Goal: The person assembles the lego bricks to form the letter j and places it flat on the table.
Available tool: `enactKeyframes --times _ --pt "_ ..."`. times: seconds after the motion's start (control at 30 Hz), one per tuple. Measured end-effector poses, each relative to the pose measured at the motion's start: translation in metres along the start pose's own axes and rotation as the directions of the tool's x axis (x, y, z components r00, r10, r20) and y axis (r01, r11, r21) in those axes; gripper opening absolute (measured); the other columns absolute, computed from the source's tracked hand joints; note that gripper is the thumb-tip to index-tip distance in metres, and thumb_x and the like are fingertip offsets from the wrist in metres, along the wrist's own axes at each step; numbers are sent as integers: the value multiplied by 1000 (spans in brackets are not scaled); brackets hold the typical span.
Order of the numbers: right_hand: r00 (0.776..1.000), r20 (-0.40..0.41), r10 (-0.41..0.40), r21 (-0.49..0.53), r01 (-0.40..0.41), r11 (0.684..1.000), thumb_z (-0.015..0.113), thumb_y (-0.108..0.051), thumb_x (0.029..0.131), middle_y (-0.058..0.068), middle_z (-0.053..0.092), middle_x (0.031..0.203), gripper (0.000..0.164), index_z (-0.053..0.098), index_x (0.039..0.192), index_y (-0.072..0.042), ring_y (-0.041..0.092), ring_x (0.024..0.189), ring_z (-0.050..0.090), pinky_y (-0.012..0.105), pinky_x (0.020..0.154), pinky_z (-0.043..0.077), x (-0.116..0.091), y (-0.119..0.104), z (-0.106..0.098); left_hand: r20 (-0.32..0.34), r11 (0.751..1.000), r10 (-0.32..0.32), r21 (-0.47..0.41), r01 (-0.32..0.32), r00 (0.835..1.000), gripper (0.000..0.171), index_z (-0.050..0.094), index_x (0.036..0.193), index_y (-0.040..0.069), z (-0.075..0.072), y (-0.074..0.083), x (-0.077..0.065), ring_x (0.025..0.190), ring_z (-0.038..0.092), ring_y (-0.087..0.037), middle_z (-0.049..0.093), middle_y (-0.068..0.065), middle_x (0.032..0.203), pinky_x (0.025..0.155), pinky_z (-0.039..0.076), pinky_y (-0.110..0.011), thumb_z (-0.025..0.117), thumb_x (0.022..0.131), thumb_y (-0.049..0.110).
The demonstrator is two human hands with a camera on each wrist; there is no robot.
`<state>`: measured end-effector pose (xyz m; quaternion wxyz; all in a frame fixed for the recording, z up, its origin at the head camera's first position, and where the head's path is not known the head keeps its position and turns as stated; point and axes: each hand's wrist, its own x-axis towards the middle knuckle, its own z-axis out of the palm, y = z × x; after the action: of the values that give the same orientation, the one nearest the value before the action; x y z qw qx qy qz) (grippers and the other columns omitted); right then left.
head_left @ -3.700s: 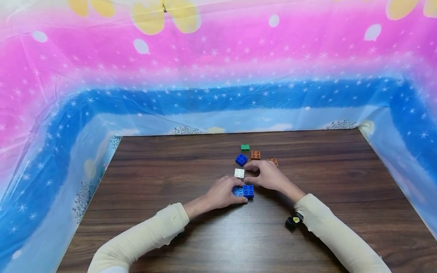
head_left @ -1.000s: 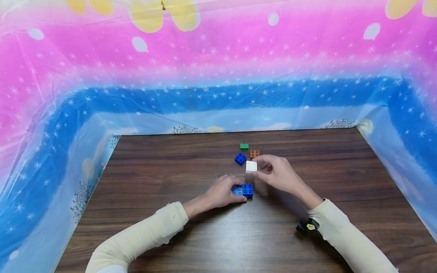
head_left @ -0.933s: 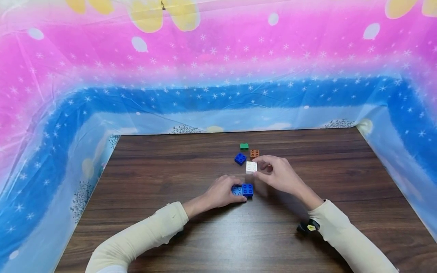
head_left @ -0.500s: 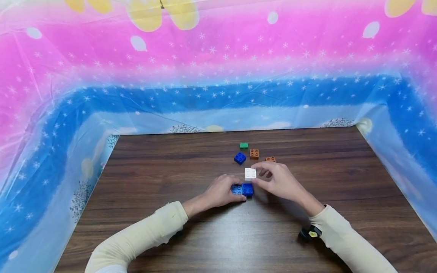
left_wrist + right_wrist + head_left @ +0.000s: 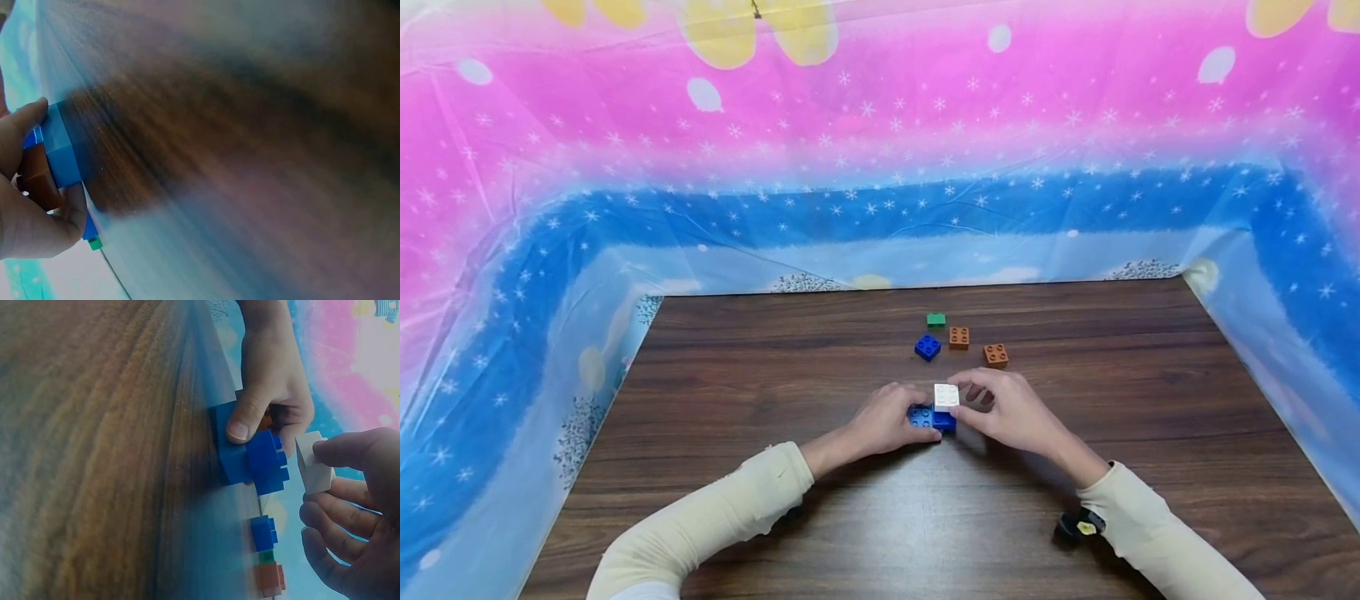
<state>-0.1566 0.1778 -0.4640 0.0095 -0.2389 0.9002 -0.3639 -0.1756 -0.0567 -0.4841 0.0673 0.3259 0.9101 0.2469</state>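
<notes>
Dark wood-grain counter (image 5: 737,375), snowflake-print cloth (image 5: 850,204) behind. Right hand (image 5: 1017,410): fingers pinch plain white four-stud block (image 5: 947,398), just above dark blue block (image 5: 267,464) stacked on light blue block (image 5: 234,465). Left hand (image 5: 886,421): fingers grip light blue block by its sides.

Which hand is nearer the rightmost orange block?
The right hand, just on the near side of the rightmost orange block; the left hand is farther away, to its left.
</notes>
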Motion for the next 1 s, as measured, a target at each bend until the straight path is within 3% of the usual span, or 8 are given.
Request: enactKeyframes --times 0.7,1.0 --pt "1000 27 3 13 -3 1000 78 -26 92 -6 72 101 31 71 122 -19 5 84 66 27 71 55 -4 1 9 4 1000 -3 -14 3 1000 41 76 116 14 0 0 0 93 62 -13 75 1 111 81 47 -32 84 85 39" --pt "999 40 3 15 -4 1000 78 -26 92 -6 73 98 32 71 122 -19 4 80 66 26 69 55 -5 1 9 -9 1000 13 -22 -14 1000 40 77 114 14 1 -1 0 83 57 -10 74 3 102 72 44 -28 86 83 38"
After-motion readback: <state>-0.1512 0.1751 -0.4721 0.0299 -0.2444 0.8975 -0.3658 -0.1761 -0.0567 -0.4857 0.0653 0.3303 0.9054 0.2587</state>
